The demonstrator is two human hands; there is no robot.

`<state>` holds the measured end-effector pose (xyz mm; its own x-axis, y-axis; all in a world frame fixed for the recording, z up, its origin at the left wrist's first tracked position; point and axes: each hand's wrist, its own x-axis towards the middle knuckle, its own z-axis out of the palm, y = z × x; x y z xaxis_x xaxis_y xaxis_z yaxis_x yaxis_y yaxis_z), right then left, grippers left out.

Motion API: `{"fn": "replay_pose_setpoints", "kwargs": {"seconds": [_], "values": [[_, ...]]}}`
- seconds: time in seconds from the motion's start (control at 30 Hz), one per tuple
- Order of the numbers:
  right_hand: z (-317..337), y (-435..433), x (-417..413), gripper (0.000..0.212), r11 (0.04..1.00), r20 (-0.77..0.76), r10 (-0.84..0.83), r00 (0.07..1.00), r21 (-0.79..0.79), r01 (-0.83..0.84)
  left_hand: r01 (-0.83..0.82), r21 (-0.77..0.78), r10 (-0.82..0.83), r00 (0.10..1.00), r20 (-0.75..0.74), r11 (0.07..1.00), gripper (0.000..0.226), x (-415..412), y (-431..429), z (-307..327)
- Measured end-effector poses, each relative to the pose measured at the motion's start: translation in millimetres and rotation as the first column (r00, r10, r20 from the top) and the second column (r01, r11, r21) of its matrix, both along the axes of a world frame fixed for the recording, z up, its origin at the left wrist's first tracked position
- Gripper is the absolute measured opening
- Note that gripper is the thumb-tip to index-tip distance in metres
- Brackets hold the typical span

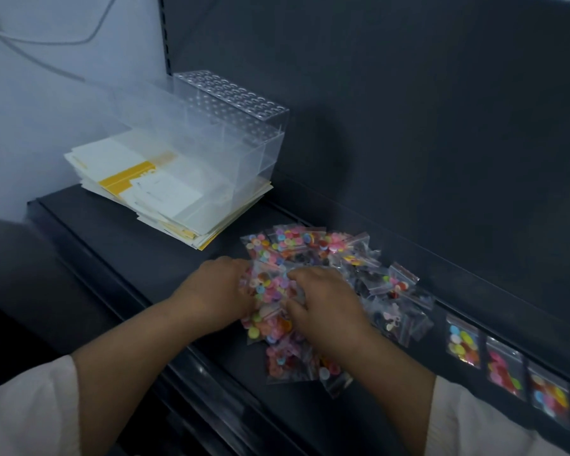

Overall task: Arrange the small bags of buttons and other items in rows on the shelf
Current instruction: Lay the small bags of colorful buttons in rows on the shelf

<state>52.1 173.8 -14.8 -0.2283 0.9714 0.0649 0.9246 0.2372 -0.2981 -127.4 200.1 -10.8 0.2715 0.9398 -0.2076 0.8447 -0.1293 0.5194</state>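
A loose pile of small clear zip bags of coloured buttons (297, 251) lies on the dark shelf (145, 258). My left hand (218, 294) rests on the pile's left side, fingers curled into the bags. My right hand (323, 304) lies on the middle of the pile, fingers bent over the bags. Whether either hand grips a particular bag is hidden by the fingers. To the right, a row of button bags (504, 370) lies flat along the shelf's back edge, starting with a bag of yellow and blue buttons (463, 343).
A clear acrylic organiser (218, 133) stands at the shelf's left on a stack of white and yellow cards (165, 192). A dark back panel (408, 110) rises behind the shelf. The shelf's front rail (178, 357) runs diagonally below my arms.
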Motion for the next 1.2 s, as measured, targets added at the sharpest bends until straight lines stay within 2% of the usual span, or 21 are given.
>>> {"fn": "replay_pose_setpoints", "kwargs": {"seconds": [0.13,0.23,0.33,0.4,0.53,0.67,0.73,0.87,1.0,1.1,1.2], "values": [[-8,7,-2,0.05,0.994,-0.002,-0.095,0.995,-0.049,0.095,-0.026,0.067,0.031,0.998,-0.062,0.997,0.045,0,9,-8],[-4,8,-1,0.044,0.983,-0.129,-0.167,0.977,-0.1,0.154,-0.038,0.09,0.041,0.998,-0.039,0.995,0.039,-1,13,-10],[-1,10,0,0.04,0.959,-0.272,-0.255,0.928,-0.195,0.207,-0.078,0.136,0.071,0.996,0.058,0.988,0.024,-1,15,-8],[-3,12,2,0.037,0.933,-0.381,-0.334,0.862,-0.266,0.243,-0.128,0.15,0.102,0.98,0.172,0.98,0.013,-1,17,-5],[-3,15,9,0.031,0.889,-0.571,-0.448,0.688,-0.365,0.276,-0.23,0.102,0.177,0.912,0.37,0.968,0.015,0,22,1],[5,12,21,0.03,0.856,-0.722,-0.517,0.459,-0.428,0.291,-0.311,-0.1,0.308,0.747,0.589,0.945,0.01,11,21,15],[7,10,29,0.031,0.848,-0.764,-0.526,0.374,-0.438,0.299,-0.29,-0.223,0.364,0.667,0.65,0.931,0.004,21,17,24],[15,-3,53,0.031,0.843,-0.817,-0.526,0.236,-0.463,0.274,-0.201,-0.34,0.389,0.609,0.692,0.919,0.008,45,8,34],[25,-33,89,0.025,0.842,-0.815,-0.535,0.224,-0.493,0.218,-0.092,-0.385,0.357,0.614,0.704,0.918,0.014,79,-1,37],[28,-63,118,0.024,0.831,-0.791,-0.554,0.259,-0.508,0.226,-0.002,-0.313,0.229,0.685,0.691,0.95,0.013,109,-12,33],[28,-97,147,0.025,0.8,-0.728,-0.6,0.333,-0.543,0.254,0.111,-0.258,0.083,0.766,0.637,0.96,0.016,142,-29,23]]}}
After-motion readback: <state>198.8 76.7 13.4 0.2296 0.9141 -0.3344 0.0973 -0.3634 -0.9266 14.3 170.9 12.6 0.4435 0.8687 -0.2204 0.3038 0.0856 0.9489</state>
